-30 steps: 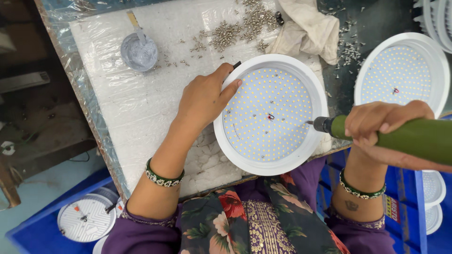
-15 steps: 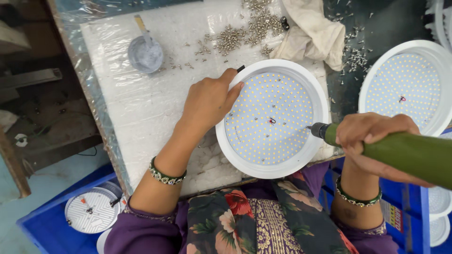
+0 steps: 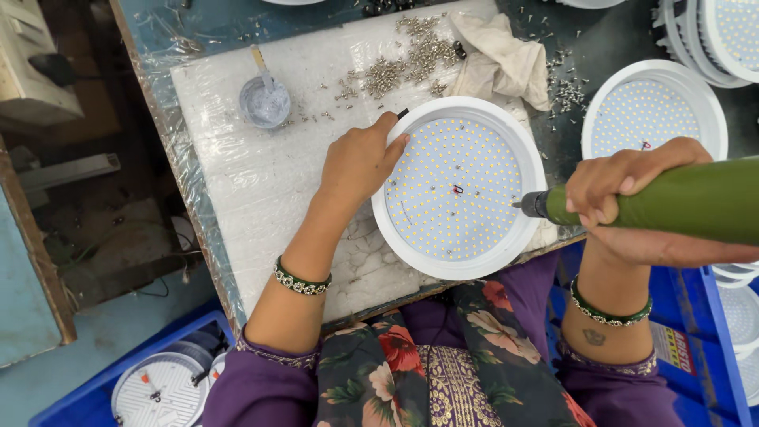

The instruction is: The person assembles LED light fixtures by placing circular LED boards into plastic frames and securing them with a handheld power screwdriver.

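Note:
A round white light panel [image 3: 458, 188] dotted with small yellow diodes lies on a white foam pad [image 3: 261, 182] in front of me. My left hand [image 3: 360, 158] rests on the panel's left rim, fingers curled over the edge. My right hand [image 3: 632, 198] grips a green electric screwdriver [image 3: 672, 202]; its dark tip touches the panel's right rim. A second identical light panel [image 3: 652, 107] lies to the right, behind my right hand.
Several loose screws [image 3: 403, 63] are scattered at the back of the pad, next to a crumpled cloth [image 3: 498, 59]. A small round cup with a stick [image 3: 264, 99] stands back left. Blue crates [image 3: 158, 379] with more lamp parts sit below the table on both sides.
The screwdriver tip has stayed at the panel's right rim, my right hand shifting only slightly. My left hand keeps its place on the left rim.

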